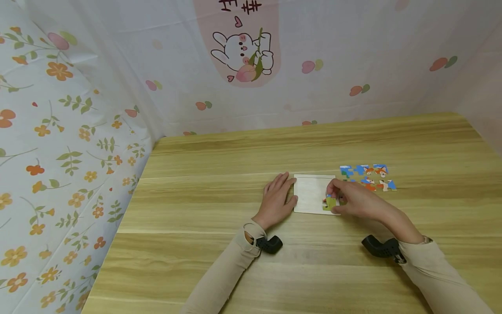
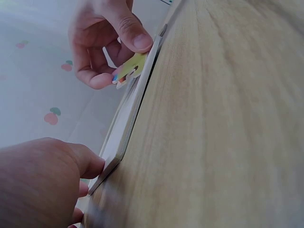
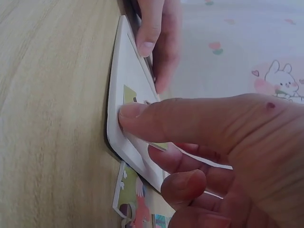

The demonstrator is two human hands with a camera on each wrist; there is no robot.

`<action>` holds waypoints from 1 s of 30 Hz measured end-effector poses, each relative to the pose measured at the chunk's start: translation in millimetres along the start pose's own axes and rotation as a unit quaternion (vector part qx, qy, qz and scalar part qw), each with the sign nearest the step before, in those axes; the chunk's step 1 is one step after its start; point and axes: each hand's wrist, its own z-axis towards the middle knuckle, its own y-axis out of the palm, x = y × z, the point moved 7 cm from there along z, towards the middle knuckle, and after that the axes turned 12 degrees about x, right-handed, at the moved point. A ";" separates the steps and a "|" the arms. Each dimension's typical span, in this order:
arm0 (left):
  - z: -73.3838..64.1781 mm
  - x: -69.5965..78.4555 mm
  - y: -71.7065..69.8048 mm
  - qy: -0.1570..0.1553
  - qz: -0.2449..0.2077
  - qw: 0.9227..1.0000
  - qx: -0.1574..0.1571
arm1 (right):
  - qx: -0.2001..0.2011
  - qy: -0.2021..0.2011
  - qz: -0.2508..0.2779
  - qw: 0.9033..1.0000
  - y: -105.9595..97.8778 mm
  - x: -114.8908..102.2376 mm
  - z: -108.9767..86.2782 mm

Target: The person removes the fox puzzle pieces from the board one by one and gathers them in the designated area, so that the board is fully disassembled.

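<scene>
A pale framed puzzle tray (image 1: 310,194) lies flat on the table. My left hand (image 1: 274,198) rests against its left side, fingers extended, with the thumb and fingertips touching the rim. Over the tray's lower right corner, my right hand (image 1: 354,198) pinches a yellow-green jigsaw piece (image 1: 330,203) between thumb and fingers. In the left wrist view that jigsaw piece (image 2: 134,65) is tilted against the tray's edge, with a bit of blue and orange at one end. My right thumb partly covers the piece (image 3: 128,93) in the right wrist view.
Several loose jigsaw pieces (image 1: 380,169) with blue sky and orange fox parts lie right of the tray, some behind my right hand. Another green and red piece (image 3: 124,190) sits close to the tray's corner. A patterned curtain (image 1: 164,100) hangs behind the wooden table (image 1: 196,196).
</scene>
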 end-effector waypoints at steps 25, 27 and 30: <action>1.6 1.0 0.8 -0.001 0.005 1.000 -0.002 | 0.010 -0.013 -0.009 1.000 -11.8 4.9 -5.6; 1.6 1.2 0.8 0.000 0.005 1.000 -0.002 | 0.015 -0.017 -0.019 1.000 -14.7 6.3 -6.1; 1.3 0.6 1.0 -0.003 0.004 1.000 -0.001 | 0.016 -0.024 -0.022 0.999 -17.4 7.8 -6.0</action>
